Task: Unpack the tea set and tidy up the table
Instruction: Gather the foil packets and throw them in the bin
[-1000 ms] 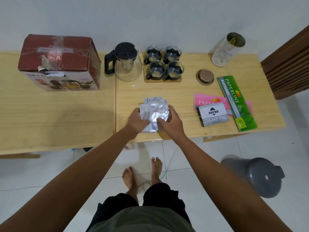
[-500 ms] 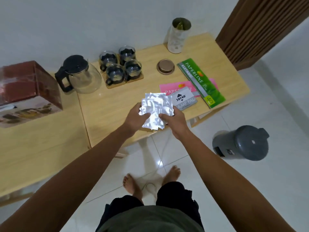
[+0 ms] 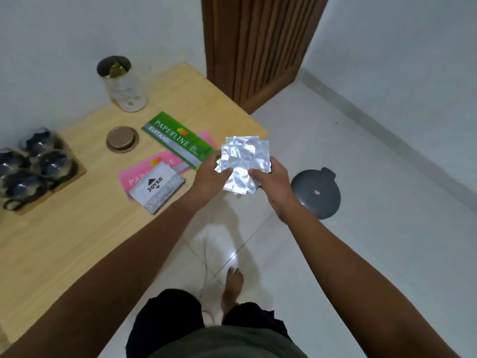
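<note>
A bundle of crumpled clear plastic wrappers (image 3: pixel 242 164) is held off the table's right end, over the floor. My left hand (image 3: pixel 210 177) grips its left side and my right hand (image 3: pixel 271 184) grips its right side. Several glass cups (image 3: pixel 33 164) with dark holders stand on wooden coasters at the left edge of the view, on the wooden table (image 3: pixel 77 233). The teapot and the red box are out of view.
A grey lidded bin (image 3: pixel 316 193) stands on the white tile floor just right of my hands. On the table lie a stamp pad box (image 3: pixel 157 189), pink and green receipt books (image 3: pixel 178 139), a round lid (image 3: pixel 121 139) and a glass jar (image 3: pixel 124 83). A wooden slatted panel (image 3: pixel 258 42) rises behind.
I have turned to the right and carried the wrappers from above the table's front edge out past its right end, toward the grey bin. The teapot and box have left the view.
</note>
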